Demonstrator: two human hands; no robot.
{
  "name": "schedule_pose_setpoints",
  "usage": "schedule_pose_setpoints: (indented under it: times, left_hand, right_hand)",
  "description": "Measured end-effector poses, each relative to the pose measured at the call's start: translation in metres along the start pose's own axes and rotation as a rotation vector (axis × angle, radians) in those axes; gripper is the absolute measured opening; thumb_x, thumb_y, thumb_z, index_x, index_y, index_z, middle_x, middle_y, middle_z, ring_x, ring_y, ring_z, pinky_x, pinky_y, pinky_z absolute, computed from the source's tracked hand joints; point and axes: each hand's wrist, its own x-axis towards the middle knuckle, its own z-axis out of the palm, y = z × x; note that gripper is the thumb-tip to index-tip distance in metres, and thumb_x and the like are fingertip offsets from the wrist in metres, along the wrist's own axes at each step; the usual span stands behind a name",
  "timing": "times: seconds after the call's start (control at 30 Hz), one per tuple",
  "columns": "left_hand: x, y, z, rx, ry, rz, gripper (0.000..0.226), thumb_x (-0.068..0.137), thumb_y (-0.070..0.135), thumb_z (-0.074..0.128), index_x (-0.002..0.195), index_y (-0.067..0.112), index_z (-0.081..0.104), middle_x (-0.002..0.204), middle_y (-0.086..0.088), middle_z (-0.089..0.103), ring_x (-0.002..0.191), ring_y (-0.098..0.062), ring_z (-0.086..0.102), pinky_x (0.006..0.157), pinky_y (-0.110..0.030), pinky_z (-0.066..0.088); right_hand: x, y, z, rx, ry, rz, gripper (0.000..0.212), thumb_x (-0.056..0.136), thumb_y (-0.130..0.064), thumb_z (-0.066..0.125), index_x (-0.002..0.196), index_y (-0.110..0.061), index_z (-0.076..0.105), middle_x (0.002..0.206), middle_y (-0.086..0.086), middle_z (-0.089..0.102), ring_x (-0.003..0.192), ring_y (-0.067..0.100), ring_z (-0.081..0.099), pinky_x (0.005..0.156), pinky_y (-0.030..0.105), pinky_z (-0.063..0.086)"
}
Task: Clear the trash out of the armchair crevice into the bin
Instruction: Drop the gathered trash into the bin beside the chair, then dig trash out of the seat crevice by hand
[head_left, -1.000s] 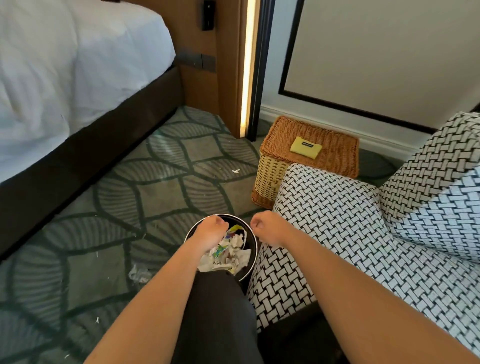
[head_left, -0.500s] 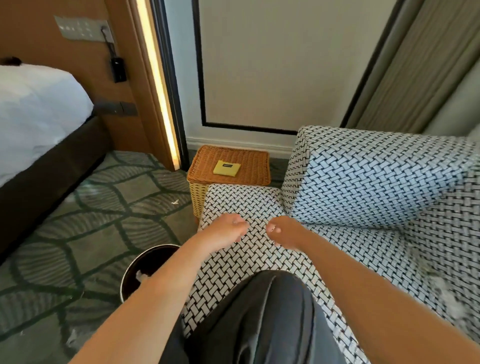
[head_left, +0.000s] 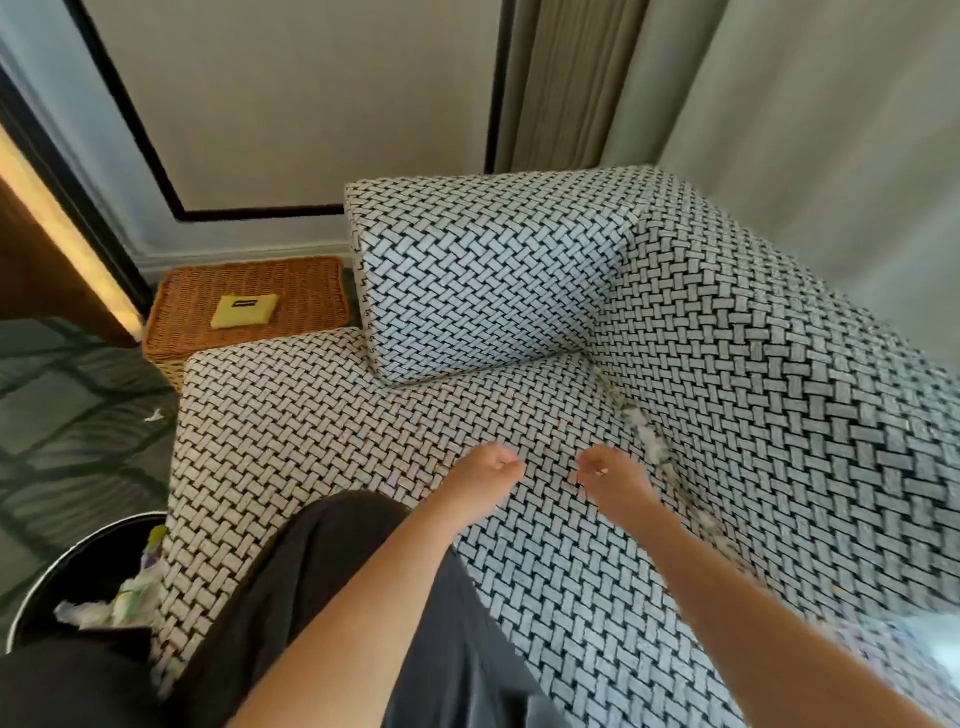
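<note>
The left hand (head_left: 485, 480) makes a fist and the right hand (head_left: 610, 475) curls, its grip unreadable, above the armchair (head_left: 311, 441) near blurred trash (head_left: 644, 434) in the crevice, while the bin (head_left: 88, 571) is half cut off.

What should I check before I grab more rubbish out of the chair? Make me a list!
1. More to pick: ok. White scraps lie along the armchair crevice.
2. Right hand near the scraps: ok, just beside them.
3. Hands empty: cannot tell. The left hand and the right hand are both curled, with the palms hidden.
4. Path to the crevice: ok, nothing lies between the right hand and the scraps.
5. Bin ready: ok, it stands open beside the armchair's front corner.
6. Room in the bin: cannot tell, it is mostly out of view.
</note>
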Motion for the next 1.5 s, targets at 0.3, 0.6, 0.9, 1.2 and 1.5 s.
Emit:
schedule_pose_setpoints:
  times: [0.3, 0.6, 0.9, 1.2, 1.5]
  left_hand:
    - [0.012, -0.022, 0.092, -0.163, 0.227, 0.047, 0.027, 0.097, 0.032, 0.041, 0.119, 0.021, 0.054, 0.125, 0.006, 0.053, 0.116, -0.008, 0.048, 0.097, -0.025, 0.039]
    - [0.03, -0.033, 0.116, -0.135, 0.297, 0.173, 0.018, 0.093, 0.025, 0.049, 0.108, 0.021, 0.059, 0.11, 0.014, 0.057, 0.106, -0.001, 0.05, 0.096, -0.02, 0.038]
    - [0.036, -0.032, 0.114, -0.208, 0.217, 0.143, 0.025, 0.091, 0.03, 0.05, 0.114, 0.024, 0.059, 0.116, 0.018, 0.051, 0.112, 0.002, 0.045, 0.106, -0.033, 0.033]
    - [0.036, -0.025, 0.1, -0.365, 0.055, 0.016, 0.066, 0.077, 0.068, 0.036, 0.134, 0.035, 0.038, 0.138, 0.014, 0.043, 0.128, -0.008, 0.038, 0.11, -0.047, 0.029]
    - [0.03, -0.024, 0.096, -0.305, 0.011, -0.017, 0.034, 0.1, 0.034, 0.032, 0.127, 0.022, 0.051, 0.114, 0.014, 0.045, 0.114, -0.007, 0.043, 0.101, -0.027, 0.032]
  right_hand:
    - [-0.032, 0.087, 0.001, 0.024, 0.343, 0.158, 0.039, 0.09, -0.013, 0.054, 0.128, -0.01, 0.048, 0.136, 0.012, 0.043, 0.125, 0.029, 0.044, 0.097, 0.049, 0.045]
    - [0.017, 0.083, 0.01, -0.166, 0.534, 0.174, 0.044, 0.093, -0.041, 0.046, 0.131, -0.02, 0.04, 0.116, 0.0, 0.059, 0.07, 0.018, 0.059, 0.048, 0.02, 0.04]
    - [0.054, 0.076, -0.001, -0.181, 0.511, 0.354, 0.025, 0.097, -0.033, 0.042, 0.109, -0.016, 0.055, 0.072, 0.0, 0.051, 0.061, 0.016, 0.048, 0.053, 0.023, 0.038]
    - [0.002, 0.068, 0.036, 0.039, 0.527, -0.064, 0.016, 0.096, -0.02, 0.046, 0.086, -0.016, 0.058, 0.055, -0.008, 0.049, 0.047, 0.013, 0.046, 0.047, 0.022, 0.033]
    - [-0.038, 0.038, 0.041, 0.391, 0.094, -0.296, 0.013, 0.09, -0.01, 0.057, 0.095, -0.015, 0.067, 0.069, -0.008, 0.061, 0.056, 0.006, 0.052, 0.051, 0.016, 0.039]
